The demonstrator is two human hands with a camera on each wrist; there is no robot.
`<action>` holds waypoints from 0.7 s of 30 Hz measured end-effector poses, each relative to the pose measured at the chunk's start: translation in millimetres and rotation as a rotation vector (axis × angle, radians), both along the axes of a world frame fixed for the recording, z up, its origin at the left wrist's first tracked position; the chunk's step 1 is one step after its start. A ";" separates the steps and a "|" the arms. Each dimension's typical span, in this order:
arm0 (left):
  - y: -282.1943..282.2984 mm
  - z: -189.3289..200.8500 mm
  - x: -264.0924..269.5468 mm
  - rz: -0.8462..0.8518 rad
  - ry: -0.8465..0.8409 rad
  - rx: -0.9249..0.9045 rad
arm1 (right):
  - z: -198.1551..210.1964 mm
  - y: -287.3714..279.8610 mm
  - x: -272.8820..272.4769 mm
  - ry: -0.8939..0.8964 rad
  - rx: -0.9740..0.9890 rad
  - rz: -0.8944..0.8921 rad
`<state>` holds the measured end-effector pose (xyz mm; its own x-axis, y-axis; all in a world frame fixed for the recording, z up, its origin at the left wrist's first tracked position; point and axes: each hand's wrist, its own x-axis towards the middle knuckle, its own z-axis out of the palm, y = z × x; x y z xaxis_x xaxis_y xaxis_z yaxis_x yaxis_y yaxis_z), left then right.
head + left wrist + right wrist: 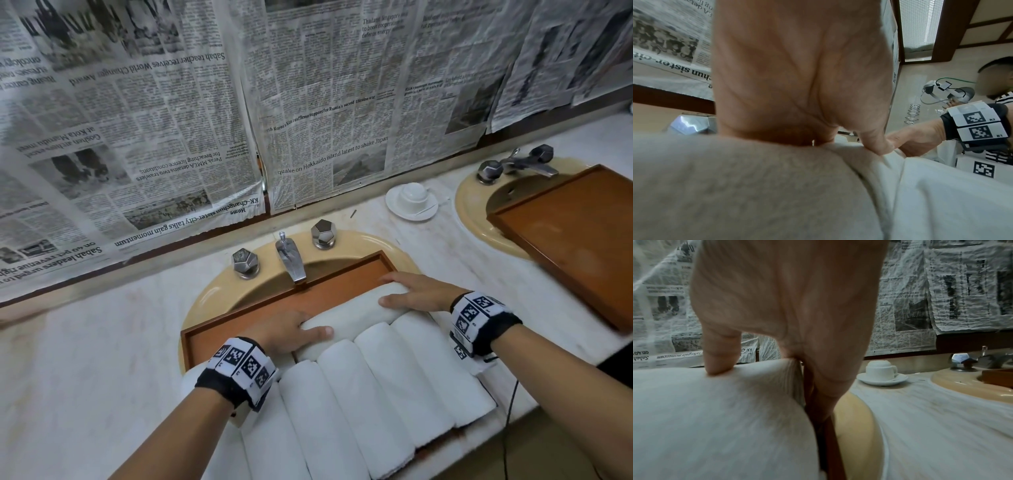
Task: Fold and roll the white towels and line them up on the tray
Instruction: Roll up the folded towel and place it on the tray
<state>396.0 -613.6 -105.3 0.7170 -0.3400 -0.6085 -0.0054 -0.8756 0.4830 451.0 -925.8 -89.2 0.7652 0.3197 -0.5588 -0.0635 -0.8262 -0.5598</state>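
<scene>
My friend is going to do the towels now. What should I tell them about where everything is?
Left hand grips the left end of a rolled towel; right hand grips its right end. This roll lies crosswise on the wooden tray over the sink, behind a row of rolled towels lined up side by side.
Done: that row, at least four rolls, is on the tray.
Left: settle the crosswise roll and let go. A second tray sits on the other sink, no towels on it. No unrolled towels are in view.
</scene>
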 end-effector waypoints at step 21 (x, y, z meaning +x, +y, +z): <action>16.9 25.8 -31.5 0.108 -0.196 -0.050 | 15.0 -9.1 -38.5 -0.235 0.021 -0.155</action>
